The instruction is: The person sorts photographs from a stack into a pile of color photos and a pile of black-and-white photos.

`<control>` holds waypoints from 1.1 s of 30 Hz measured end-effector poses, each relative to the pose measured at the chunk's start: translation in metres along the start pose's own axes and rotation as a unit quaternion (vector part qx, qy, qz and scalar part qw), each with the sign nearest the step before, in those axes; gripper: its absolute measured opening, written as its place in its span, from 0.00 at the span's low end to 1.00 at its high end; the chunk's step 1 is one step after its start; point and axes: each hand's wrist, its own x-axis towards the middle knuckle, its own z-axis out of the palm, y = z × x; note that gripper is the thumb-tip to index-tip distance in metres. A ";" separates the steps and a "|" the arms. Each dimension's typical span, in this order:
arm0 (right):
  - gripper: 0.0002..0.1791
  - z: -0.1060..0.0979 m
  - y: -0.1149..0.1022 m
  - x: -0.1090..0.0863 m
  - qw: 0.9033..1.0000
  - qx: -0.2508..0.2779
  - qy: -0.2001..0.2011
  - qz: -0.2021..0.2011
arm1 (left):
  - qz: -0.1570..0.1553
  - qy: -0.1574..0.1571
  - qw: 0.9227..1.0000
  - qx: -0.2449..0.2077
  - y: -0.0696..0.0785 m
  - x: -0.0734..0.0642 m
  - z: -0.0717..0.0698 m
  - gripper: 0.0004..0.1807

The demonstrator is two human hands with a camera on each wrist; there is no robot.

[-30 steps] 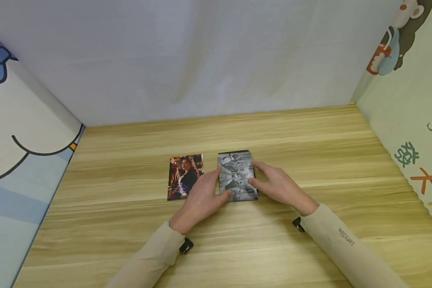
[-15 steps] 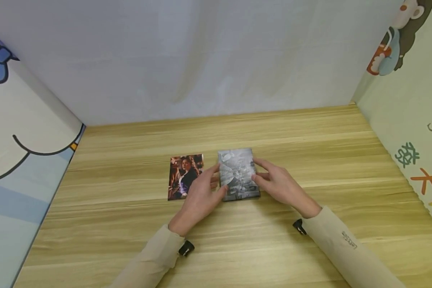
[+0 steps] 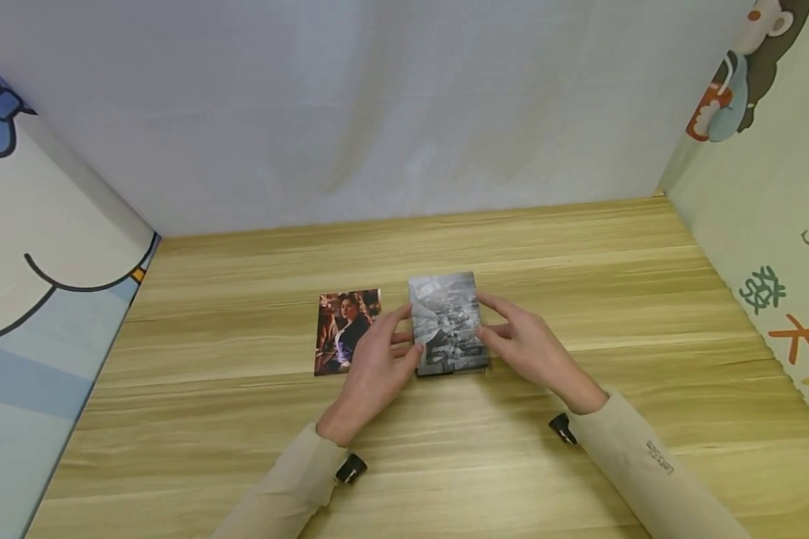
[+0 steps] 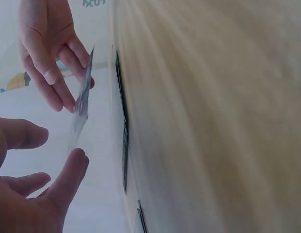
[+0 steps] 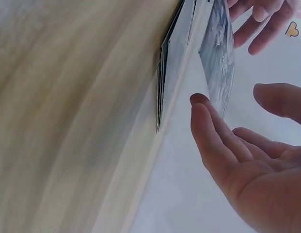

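A black-and-white photo card (image 3: 447,314) hangs just above the table between both hands. My left hand (image 3: 375,367) holds its left edge at the fingertips, thumb near the front corner. On the opposite edge, the fingertips and thumb of my right hand (image 3: 527,340) hold it. The right wrist view shows the card tilted, over a thin dark-edged stack of cards (image 5: 162,92) lying on the table. From above, the raised card hides most of that stack. A colour photo card (image 3: 347,329) of a person in a dark jacket lies left of it, partly covered by my left hand.
The wood-grain table (image 3: 580,262) reaches a white cloth wall (image 3: 404,135) at the back. Printed cartoon panels stand along its left and right sides. Black straps show at both cuffs.
The black-and-white card has risen off the stack, its far edge higher in view. Both hands have shifted slightly with it, the right one a little outward. The colour card has stayed put.
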 end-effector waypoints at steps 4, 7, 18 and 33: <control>0.33 -0.001 -0.002 -0.003 1.000 0.009 0.013 -0.006 | 0.026 0.024 0.999 -0.004 0.001 -0.001 0.001 0.34; 0.33 -0.001 -0.003 -0.004 0.999 0.017 0.027 -0.011 | 0.048 0.043 0.998 -0.014 0.002 -0.002 0.002 0.34; 0.31 -0.001 -0.006 -0.007 0.995 0.020 0.093 -0.015 | 0.081 0.089 0.991 -0.061 0.006 -0.002 0.008 0.33; 0.32 -0.014 -0.010 -0.015 0.989 0.070 0.130 -0.025 | 0.070 0.098 0.986 -0.112 0.020 -0.001 0.015 0.32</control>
